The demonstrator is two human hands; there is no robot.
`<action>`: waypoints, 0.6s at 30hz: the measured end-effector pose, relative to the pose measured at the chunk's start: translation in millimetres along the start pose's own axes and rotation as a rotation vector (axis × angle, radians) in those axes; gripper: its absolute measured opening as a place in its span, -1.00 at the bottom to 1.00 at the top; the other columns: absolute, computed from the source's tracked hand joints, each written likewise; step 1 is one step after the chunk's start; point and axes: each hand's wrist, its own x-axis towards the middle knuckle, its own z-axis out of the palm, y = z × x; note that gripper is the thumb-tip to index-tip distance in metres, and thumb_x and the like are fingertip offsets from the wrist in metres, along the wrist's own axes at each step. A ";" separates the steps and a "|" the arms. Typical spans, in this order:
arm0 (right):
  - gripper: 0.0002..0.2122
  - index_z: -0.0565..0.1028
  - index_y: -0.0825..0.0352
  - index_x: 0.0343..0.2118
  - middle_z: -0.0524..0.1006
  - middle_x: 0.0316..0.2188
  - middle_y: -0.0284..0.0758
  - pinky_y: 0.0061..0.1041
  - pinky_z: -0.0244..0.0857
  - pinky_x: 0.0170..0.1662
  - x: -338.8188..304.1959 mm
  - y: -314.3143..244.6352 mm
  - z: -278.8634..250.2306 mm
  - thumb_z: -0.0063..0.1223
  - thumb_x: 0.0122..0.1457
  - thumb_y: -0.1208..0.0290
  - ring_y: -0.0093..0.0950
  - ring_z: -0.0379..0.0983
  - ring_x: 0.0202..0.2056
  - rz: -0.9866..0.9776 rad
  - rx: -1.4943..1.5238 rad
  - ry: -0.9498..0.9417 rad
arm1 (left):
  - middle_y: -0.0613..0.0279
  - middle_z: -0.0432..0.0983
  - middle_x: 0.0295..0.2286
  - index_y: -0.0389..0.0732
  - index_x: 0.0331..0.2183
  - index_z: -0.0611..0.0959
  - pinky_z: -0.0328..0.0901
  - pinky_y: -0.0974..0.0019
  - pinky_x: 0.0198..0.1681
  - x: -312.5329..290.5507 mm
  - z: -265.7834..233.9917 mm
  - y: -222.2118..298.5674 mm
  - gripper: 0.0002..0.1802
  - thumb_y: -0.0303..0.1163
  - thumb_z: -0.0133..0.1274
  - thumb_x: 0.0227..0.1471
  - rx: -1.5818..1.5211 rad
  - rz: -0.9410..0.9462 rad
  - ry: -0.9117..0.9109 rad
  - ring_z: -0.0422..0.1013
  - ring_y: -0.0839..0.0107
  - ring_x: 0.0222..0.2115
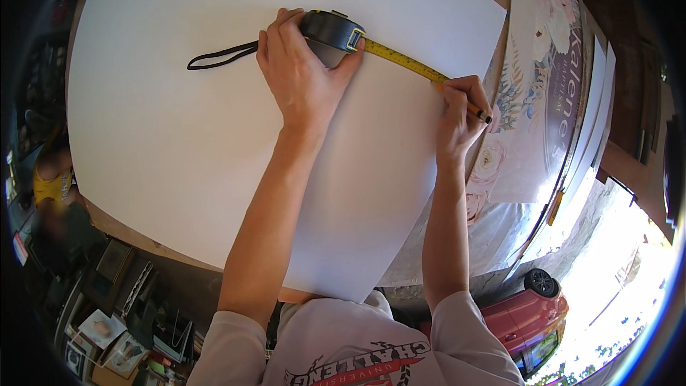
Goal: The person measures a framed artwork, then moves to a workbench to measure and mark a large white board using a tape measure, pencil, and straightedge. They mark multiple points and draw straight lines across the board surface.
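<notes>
My left hand (300,75) is wrapped round the black case of a tape measure (327,29), with the thumb by the slot where the blade comes out. A black wrist strap (221,55) trails left from the case. The yellow blade (400,59) runs out to the right across a large white sheet (179,143). At the right part of the blade, my right hand (461,118) grips a pencil (477,111), its orange end against the blade's edge and its dark end pointing right. The blade's far end is hidden by or near my right hand.
Right of the sheet lies a printed floral banner (525,100) on the table, with a yellow-handled tool (555,207) near its edge. At the lower left stand framed pictures (125,354) and clutter. A person in yellow (53,186) is at the left. A red car (525,322) stands outside.
</notes>
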 end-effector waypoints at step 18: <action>-0.66 0.46 0.36 0.04 0.69 -0.14 -0.21 -0.47 0.33 -0.03 147.9 -40.0 -73.3 -0.33 0.52 0.25 -0.48 0.59 -0.08 -0.238 -0.094 0.055 | 0.01 0.47 -0.08 -0.27 -0.02 0.49 0.24 0.03 0.08 -13.2 -65.5 12.1 -0.16 -0.17 0.51 -0.33 -0.022 0.044 -0.122 0.41 0.03 -0.07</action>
